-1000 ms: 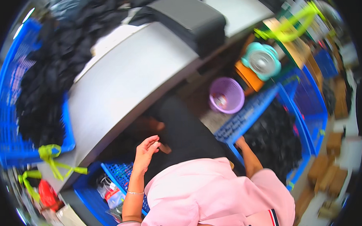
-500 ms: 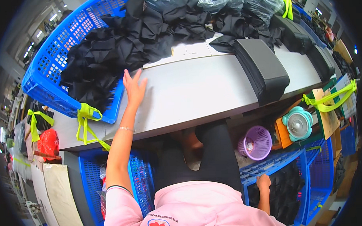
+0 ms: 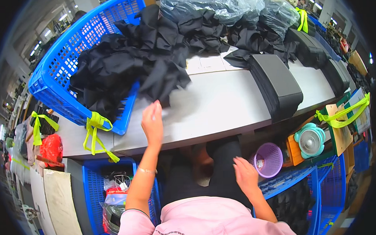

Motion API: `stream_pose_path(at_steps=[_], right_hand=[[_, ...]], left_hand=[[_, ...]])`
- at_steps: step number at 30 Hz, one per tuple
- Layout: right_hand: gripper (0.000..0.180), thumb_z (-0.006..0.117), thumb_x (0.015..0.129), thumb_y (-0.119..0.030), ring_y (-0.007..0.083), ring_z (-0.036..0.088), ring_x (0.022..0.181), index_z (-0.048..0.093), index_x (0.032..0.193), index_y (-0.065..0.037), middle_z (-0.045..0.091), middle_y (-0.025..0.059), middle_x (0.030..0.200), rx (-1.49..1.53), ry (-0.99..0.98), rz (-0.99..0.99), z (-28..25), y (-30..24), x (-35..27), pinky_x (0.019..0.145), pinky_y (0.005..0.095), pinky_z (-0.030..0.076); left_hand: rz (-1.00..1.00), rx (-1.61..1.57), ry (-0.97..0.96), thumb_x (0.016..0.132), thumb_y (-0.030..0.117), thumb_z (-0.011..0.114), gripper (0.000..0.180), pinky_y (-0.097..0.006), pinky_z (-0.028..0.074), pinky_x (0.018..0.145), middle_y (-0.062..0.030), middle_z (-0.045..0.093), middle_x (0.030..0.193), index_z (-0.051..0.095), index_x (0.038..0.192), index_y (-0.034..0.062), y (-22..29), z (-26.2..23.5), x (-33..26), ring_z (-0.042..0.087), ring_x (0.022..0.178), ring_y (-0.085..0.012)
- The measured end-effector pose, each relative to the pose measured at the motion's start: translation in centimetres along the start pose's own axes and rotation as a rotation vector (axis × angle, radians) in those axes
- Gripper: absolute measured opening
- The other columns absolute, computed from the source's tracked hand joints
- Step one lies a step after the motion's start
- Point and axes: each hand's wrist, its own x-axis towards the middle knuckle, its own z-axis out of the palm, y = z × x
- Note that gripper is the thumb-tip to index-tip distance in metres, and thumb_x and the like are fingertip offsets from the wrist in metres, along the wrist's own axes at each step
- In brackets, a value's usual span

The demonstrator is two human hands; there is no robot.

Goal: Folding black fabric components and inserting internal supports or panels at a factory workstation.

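Note:
My left hand (image 3: 152, 125) is over the front part of the table, fingers closed at the near corner of a black fabric piece (image 3: 164, 83). That piece slopes down from a heap of black fabric (image 3: 111, 62), its right edge smeared by motion. The heap spills out of a tilted blue plastic basket (image 3: 57, 103) at the left of the table. My right hand (image 3: 246, 173) is held above my lap, left of a purple wastebasket (image 3: 269, 160); its fingers are stretched out and nothing is in them.
A stack of black folded pieces (image 3: 276, 83) stands on the grey-white table (image 3: 220, 99). Clear plastic bags (image 3: 217, 6) lie behind the heap. Blue crates stand below on both sides; the right crate (image 3: 289, 184) holds black pieces. A turquoise fan (image 3: 309, 139) sits at the right.
My left hand has come back toward me and right, with a black fabric piece drawn out of the heap. My right hand has risen from the right crate to above my lap.

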Motion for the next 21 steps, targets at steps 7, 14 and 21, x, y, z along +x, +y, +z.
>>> stream_pose_path(at_steps=[7,14,21], right_hand=[[0.037,0.072,0.079,-0.001,0.0323,0.06,0.11,0.065,0.115,0.0,0.062,0.0127,0.121,0.155,0.137,-0.409,5.0,-5.9,10.8,0.094,0.0417,0.049],[0.034,0.073,0.075,-0.005,0.0288,0.06,0.098,0.064,0.107,0.002,0.061,0.0126,0.106,0.123,0.068,-0.382,8.1,-4.3,9.9,0.083,0.0387,0.049],[0.034,0.072,0.081,-0.01,0.0326,0.059,0.104,0.064,0.112,0.002,0.06,0.0136,0.115,0.239,-0.037,-0.461,4.2,-6.7,10.5,0.091,0.041,0.049]], left_hand=[[-0.004,-0.029,-0.209,0.094,0.017,0.067,0.023,-0.04,0.045,0.1,-0.0156,0.07,0.11,0.072,0.106,-0.0015,3.3,-1.6,-12.1,0.062,0.11,-0.0309],[0.405,0.111,-0.323,0.076,0.014,0.082,0.043,-0.041,0.039,0.1,-0.0096,0.062,0.121,0.067,0.115,0.0089,7.3,-0.4,-8.6,0.054,0.115,-0.0303],[0.54,0.095,-0.45,0.076,0.004,0.07,0.014,-0.04,0.041,0.078,-0.0035,0.064,0.084,0.071,0.09,0.0084,5.2,2.8,-6.0,0.058,0.084,-0.0265]])
